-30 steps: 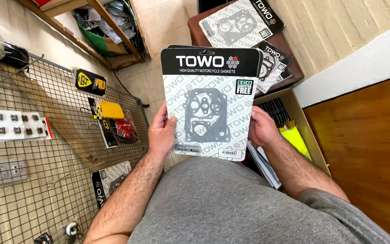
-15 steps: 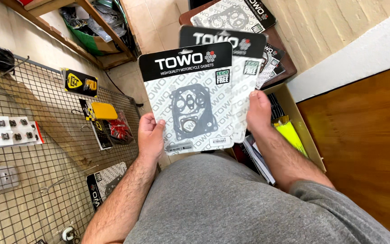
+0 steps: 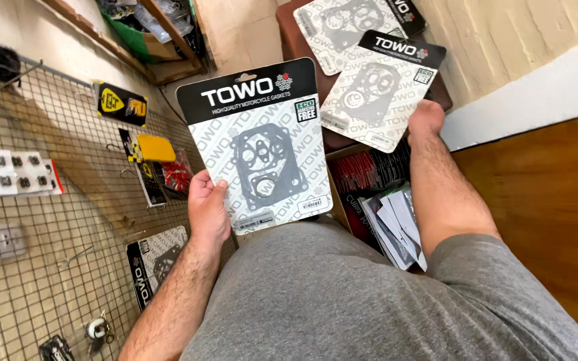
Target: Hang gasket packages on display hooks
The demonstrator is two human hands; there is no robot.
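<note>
Black-topped gasket cards, one gripped in each hand, above a wire-grid display wall.

Left hand clasps the near gasket card by its lower corner; right hand holds a second card farther out, over a third card lying on a brown stool. Beside the right forearm sits one open cardboard box of packets; a wire grid hangs left of the left hand.

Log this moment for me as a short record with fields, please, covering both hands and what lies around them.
left hand: holds near gasket pack by its lower left corner
right hand: holds far gasket pack at its lower right edge
third pack: lies on brown stand
box: open below the packs, packets inside
wire grid: at left, hung with goods
</note>
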